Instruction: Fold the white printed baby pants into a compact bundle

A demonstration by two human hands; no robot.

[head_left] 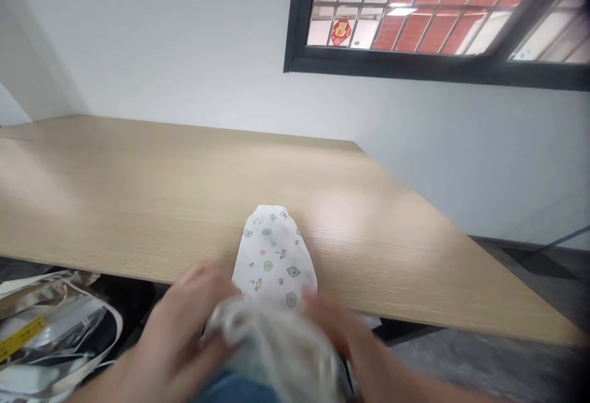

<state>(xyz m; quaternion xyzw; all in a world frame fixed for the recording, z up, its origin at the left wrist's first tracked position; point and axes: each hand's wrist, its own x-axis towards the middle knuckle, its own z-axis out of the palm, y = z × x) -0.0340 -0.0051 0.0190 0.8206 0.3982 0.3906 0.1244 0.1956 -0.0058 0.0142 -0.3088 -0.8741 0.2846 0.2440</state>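
A white disposable diaper (273,255) printed with small green and yellow figures lies over the near edge of the light wood table (152,200), its rounded end pointing away from me. My left hand (173,335) and my right hand (332,323) both press into a bunched, blurred mass of white soft material (271,348) below that edge. This mass seems joined to the diaper, though the blur hides the join. Blue denim (230,387) shows at the bottom of the view, beneath the hands.
A crumpled silver and white bag (50,329) with a yellow label lies low at the left, below the table edge. Grey floor (479,360) shows at the right. A white wall stands behind the table, with a dark-framed window (405,16) above.
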